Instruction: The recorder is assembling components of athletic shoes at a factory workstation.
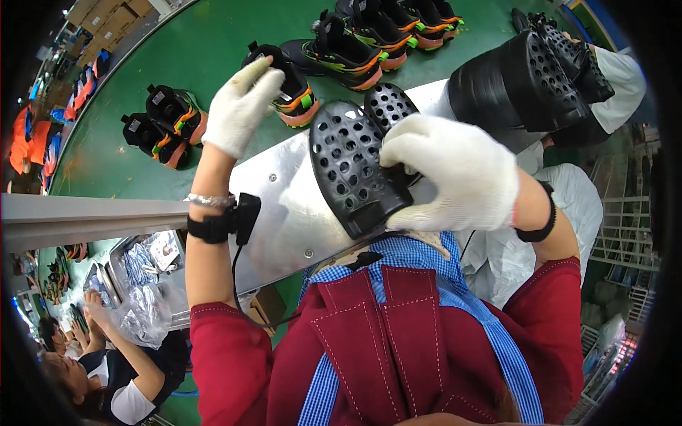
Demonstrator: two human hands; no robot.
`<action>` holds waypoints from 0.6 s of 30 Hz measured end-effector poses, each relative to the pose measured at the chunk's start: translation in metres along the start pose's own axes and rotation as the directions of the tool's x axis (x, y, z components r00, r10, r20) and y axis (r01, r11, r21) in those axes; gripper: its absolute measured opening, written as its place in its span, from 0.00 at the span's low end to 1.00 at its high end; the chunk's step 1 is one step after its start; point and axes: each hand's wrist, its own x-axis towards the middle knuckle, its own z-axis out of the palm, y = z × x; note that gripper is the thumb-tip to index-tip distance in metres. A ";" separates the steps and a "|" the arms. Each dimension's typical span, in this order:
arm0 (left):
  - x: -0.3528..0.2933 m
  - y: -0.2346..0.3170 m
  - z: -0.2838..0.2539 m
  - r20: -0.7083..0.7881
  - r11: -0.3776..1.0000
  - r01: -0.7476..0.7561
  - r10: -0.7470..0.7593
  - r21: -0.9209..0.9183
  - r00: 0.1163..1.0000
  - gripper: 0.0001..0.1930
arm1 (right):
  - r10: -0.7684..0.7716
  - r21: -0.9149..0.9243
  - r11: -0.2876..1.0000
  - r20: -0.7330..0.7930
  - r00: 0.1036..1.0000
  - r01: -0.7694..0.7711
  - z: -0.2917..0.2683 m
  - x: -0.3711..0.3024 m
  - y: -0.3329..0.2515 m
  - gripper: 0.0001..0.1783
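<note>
Over the smooth, bolted metal ledge (284,206), a glossy black form (349,167), oval and pierced with round holes, stands out. The right hand (455,174), in a white knit glove, grips its right side. The left hand (241,106), also gloved, has half-curled fingers beside a black, orange-trimmed sneaker (293,92); contact cannot be determined.

Cardboard boxes (110,27) are standing at far left. At right, a wire rack (626,246) is standing near white sheeting (577,202).
</note>
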 end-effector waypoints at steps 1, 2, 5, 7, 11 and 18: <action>-0.009 0.012 0.002 -0.009 1.000 -0.002 0.002 0.003 1.000 0.32 | -0.033 0.089 0.995 -0.064 0.997 0.038 -0.008 0.001 -0.003 0.31; -0.018 0.021 0.003 0.084 0.926 -0.007 0.041 -0.379 0.996 0.35 | -0.112 0.095 0.987 -0.151 0.982 0.127 -0.015 0.007 -0.007 0.31; -0.037 0.056 0.011 0.281 0.432 0.171 0.205 -0.885 0.937 0.43 | -0.282 0.051 0.946 -0.363 0.888 0.321 -0.027 0.032 -0.013 0.28; -0.035 0.068 0.006 0.252 0.373 0.148 0.246 -0.916 0.936 0.30 | -0.187 0.079 0.971 -0.339 0.922 0.226 -0.034 0.045 -0.017 0.27; -0.015 0.063 -0.009 0.023 0.250 -0.012 0.137 -0.968 0.990 0.14 | -0.050 0.089 0.992 -0.387 0.921 0.092 -0.036 0.075 -0.017 0.26; 0.020 0.050 -0.028 -0.428 0.481 -0.449 0.160 -0.753 0.890 0.08 | 0.167 -0.043 0.983 -0.168 0.972 -0.177 -0.038 0.122 -0.019 0.28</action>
